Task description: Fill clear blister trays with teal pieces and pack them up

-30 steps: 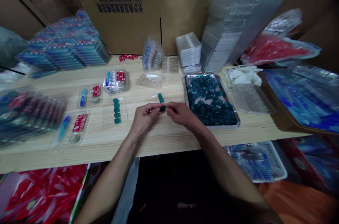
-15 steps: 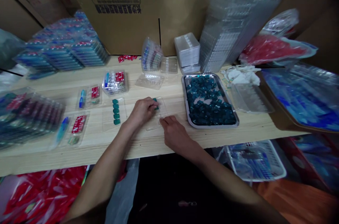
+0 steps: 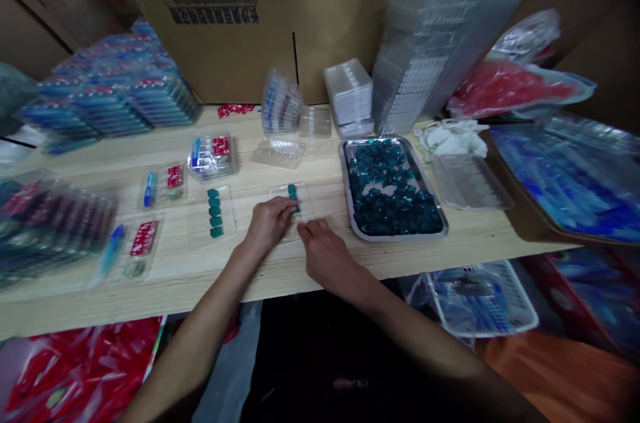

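My left hand (image 3: 271, 222) rests on a clear plastic blister tray (image 3: 296, 198) at the table's middle, fingers curled onto a small teal piece (image 3: 293, 197) seated in it. My right hand (image 3: 324, 251) lies just right of it, fingers bent and touching the tray's near edge. A second clear tray with several teal pieces (image 3: 215, 212) in a column lies to the left. A metal tray (image 3: 350, 206) heaped with teal pieces (image 3: 393, 186) stands to the right of my hands.
Packed blister cards (image 3: 135, 240) and stacks of them (image 3: 115, 100) lie on the left. Empty clear trays (image 3: 430, 50) lean at the back by cardboard boxes (image 3: 240, 16). Bags of red and blue items (image 3: 505, 86) crowd the right; a white basket (image 3: 480, 296) sits below the table.
Both hands held a teal piece above the table, then lowered. The left hand brought the piece into the clear tray; the right hand came down to the tray's near edge.
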Action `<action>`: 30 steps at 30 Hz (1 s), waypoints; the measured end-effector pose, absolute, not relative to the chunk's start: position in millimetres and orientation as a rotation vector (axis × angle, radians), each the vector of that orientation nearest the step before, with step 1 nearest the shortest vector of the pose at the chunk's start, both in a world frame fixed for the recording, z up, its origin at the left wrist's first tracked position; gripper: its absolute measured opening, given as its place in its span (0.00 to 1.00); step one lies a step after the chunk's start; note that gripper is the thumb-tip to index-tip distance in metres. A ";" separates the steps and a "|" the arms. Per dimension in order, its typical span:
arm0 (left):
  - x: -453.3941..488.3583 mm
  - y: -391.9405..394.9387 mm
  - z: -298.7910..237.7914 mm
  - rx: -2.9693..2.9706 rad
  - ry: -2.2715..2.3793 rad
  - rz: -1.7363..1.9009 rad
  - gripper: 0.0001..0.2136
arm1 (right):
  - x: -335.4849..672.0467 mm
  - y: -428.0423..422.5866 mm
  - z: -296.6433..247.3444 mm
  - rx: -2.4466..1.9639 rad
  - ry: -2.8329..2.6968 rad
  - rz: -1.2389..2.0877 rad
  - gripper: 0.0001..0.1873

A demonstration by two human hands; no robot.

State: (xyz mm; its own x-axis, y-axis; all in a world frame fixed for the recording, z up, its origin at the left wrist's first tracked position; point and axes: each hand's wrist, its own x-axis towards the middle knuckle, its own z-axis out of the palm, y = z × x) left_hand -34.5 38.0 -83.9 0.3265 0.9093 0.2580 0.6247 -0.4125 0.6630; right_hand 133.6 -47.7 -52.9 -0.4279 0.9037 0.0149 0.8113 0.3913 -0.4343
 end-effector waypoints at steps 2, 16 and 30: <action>-32.9 36.3 -85.8 2.200 1.304 0.902 0.10 | 132.0 -48.5 -50.5 -1.526 -2.399 0.535 0.25; -8.6 26.5 -83.5 2.229 1.427 0.972 0.07 | 257.0 16.5 -42.1 -2.184 -2.061 0.121 0.15; 75.6 20.7 -45.7 1.877 1.280 0.955 0.09 | 277.9 39.0 -49.8 -2.246 -2.066 0.334 0.14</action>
